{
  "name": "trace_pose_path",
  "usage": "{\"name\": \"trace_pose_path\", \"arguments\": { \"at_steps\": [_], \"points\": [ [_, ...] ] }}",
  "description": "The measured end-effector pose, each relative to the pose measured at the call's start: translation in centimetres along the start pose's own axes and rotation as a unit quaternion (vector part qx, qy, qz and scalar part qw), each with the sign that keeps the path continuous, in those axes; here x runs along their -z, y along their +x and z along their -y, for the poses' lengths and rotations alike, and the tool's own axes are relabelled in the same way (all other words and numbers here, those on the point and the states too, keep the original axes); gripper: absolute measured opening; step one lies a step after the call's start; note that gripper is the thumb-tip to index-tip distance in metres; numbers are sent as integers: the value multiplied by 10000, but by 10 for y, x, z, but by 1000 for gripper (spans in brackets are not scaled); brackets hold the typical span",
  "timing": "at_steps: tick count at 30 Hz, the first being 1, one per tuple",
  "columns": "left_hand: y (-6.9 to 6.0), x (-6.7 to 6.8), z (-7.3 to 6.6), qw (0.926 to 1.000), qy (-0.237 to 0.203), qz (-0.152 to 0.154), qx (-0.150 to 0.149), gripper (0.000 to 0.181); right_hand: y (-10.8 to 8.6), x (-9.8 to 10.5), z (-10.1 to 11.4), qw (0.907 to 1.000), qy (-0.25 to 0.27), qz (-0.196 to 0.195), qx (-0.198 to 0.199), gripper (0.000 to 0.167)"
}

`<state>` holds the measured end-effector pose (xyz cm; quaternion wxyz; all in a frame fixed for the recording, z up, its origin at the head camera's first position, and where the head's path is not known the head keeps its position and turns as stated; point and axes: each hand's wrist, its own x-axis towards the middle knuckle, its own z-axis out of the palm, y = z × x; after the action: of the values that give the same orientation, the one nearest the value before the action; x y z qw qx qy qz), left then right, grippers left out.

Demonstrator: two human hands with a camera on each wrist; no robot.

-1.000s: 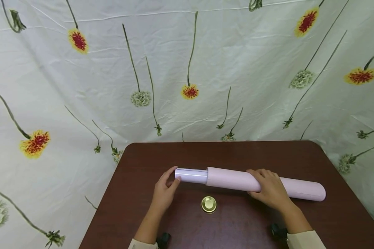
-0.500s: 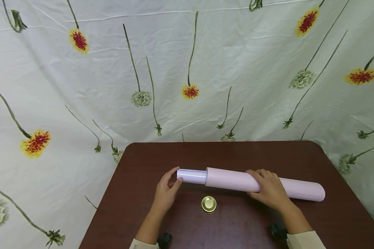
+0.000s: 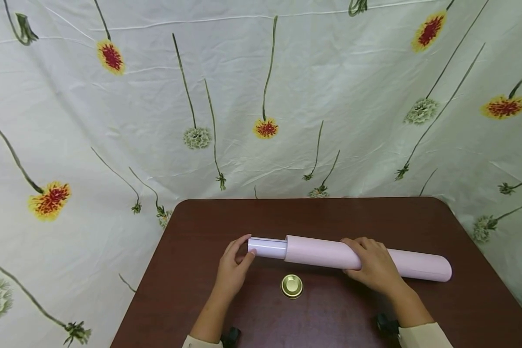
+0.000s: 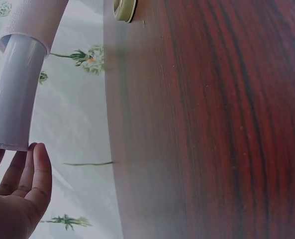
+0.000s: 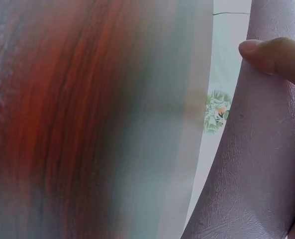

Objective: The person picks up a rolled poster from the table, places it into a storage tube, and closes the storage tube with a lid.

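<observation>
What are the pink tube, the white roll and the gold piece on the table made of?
Pink tube: perhaps leatherette or embossed card; its low-sheen skin shows fine creases in the right wrist view.
White roll: glossy paper or thin plastic, judging by the bright streaks and the sheet edge along it.
Gold piece: probably metal, or metal-coloured plastic; its ringed face has a bright sheen.

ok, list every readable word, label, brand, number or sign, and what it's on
None readable in any view.
Pale pink tube: no lettering on the visible sides, just textured surface.
White roll: no print on the part showing.
Gold-coloured lid: rings only; any fine stamping is too small to read.
Backdrop cloth: flower print, no text seen.
Table: no marks to read.
</observation>
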<state>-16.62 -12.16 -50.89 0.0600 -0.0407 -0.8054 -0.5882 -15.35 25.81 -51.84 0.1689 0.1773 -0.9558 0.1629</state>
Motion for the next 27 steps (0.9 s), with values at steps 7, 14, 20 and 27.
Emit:
{"name": "trace_pose_path", "arguments": {
  "at_steps": [7,14,20,27],
  "points": [
    [-1,0,-1,10000,6,-23,-75,42,0,0,2,10000,-41,13,13,76],
    [-2,-1,-1,10000,8,14,-82,44,1,0,4,10000,-19,14,10,76],
    [-3,-1,-2,9999,3,93,71,42,2,0,6,10000,2,28,17,75],
    [-5,-1,-1,9998,-25,183,92,44,2,-2,9,10000,-22,32,29,75]
  ]
}}
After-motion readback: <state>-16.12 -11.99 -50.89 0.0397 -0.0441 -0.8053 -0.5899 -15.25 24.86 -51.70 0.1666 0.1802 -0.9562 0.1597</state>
